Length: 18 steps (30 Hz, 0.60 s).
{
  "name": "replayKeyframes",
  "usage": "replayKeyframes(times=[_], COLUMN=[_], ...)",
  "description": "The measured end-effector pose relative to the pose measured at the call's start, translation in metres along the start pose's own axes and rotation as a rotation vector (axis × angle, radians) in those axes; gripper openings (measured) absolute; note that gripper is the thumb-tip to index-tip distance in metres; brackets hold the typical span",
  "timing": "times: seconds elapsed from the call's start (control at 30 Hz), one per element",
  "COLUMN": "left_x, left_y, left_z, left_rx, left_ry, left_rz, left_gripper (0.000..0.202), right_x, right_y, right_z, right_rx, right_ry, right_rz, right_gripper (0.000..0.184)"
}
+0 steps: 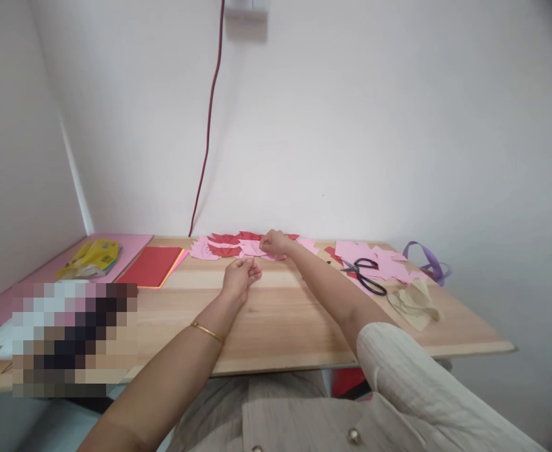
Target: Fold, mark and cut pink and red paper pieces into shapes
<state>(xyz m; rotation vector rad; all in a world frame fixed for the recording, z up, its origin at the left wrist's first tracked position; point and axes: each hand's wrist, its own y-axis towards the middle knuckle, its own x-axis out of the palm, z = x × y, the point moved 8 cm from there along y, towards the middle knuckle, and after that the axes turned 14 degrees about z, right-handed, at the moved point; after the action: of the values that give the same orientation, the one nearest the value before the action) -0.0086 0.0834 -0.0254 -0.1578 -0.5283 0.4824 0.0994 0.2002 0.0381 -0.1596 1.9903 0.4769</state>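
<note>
Left end of the table (276, 333): pixelated patch (75, 339), contents hidden; behind it, yellow packet (91, 256), contents unreadable; red sheets (149, 266); pink and red cut-outs (225, 250) at back; left hand (238, 280) just in front, fingertips bunched, right hand (274, 243) over them, fingers curled; can't tell what either pinches; scissors (367, 276).

Two hands (238, 280) (274, 242); one bracelet (206, 331); one pair of scissors (357, 269).

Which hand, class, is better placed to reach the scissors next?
Probably the right hand: its forearm lies between the left hand and the scissors, so the left would have to cross it.
</note>
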Motion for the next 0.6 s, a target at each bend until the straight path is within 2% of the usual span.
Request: replayKeyframes(times=[0.23, 0.43, 0.6], left_x=[0.006, 0.008, 0.008], left_y=[-0.001, -0.003, -0.001], left_z=[-0.007, -0.007, -0.008], left_rx=[-0.012, -0.009, -0.008], left_ry=[0.084, 0.105, 0.131], left_rz=[-0.078, -0.083, -0.064], left_gripper=[0.012, 0.014, 0.010], right_x=[0.002, 0.005, -0.007], right_y=[-0.002, -0.002, -0.002], right_z=[0.005, 0.005, 0.008], right_rx=[0.026, 0.037, 0.055], right_ry=[-0.068, -0.069, 0.021], right_rz=[0.033, 0.084, 0.148], right_gripper=[0.016, 0.016, 0.017])
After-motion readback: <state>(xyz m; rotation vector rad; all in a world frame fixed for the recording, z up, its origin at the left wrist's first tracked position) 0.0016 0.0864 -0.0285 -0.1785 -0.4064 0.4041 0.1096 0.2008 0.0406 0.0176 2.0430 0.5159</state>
